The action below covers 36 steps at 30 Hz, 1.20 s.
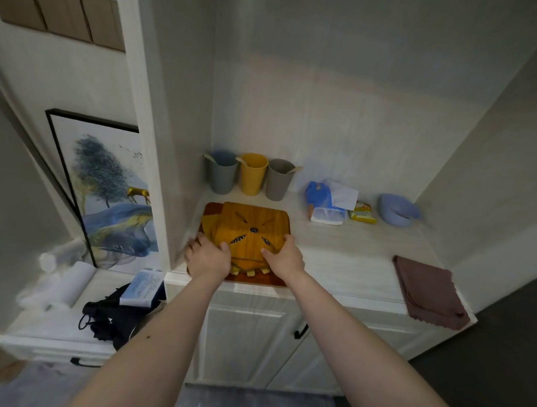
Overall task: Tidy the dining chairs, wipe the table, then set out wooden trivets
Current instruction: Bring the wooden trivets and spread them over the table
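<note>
A stack of wooden trivets [249, 225], honey-coloured with dark leaf-shaped cut-outs, lies on a darker wooden board [211, 210] at the left end of a white cabinet counter [348, 255]. My left hand [206, 257] grips the stack's near left corner, thumb on top. My right hand [282, 256] grips the near right side, fingers curled over the edge. The near edge of the stack is hidden behind my hands. A folded brown cloth [428, 292] lies at the counter's right front corner.
Three cups with spoons, grey-blue [222, 176], yellow [252, 173] and grey [278, 180], stand against the back wall. A tissue pack [328, 202], a yellow packet [363, 213] and a blue bowl [397, 209] sit to the right. A framed picture [108, 190] and a black bag [119, 318] occupy the lower left shelf.
</note>
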Available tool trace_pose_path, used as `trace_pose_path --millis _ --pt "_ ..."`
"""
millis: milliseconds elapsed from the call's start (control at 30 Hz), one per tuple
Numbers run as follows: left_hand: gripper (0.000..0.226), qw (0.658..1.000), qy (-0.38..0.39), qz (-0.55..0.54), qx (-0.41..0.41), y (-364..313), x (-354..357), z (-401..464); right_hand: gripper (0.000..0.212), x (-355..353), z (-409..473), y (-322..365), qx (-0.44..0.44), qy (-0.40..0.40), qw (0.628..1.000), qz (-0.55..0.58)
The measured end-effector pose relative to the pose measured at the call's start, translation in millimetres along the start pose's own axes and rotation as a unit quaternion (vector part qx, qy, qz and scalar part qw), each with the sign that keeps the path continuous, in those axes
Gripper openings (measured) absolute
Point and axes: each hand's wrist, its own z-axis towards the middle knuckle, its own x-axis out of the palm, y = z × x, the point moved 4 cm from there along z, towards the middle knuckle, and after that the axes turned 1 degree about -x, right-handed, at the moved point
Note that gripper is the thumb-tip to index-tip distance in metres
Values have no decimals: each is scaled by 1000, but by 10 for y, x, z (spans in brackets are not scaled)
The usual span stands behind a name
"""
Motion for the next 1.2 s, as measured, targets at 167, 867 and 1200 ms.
trace_pose_path --millis 167,867,1200 --pt "64 999 -8 -27 -32 -29 -36 19 76 77 10 -6 29 0 999 38" --pt "59 952 6 -218 -213 -128 -62 -282 80 -172 56 -196 -43 112 993 6" --pt "77 884 -9 -400 -244 -190 155 -644 75 -556 47 -429 -77 214 971 80"
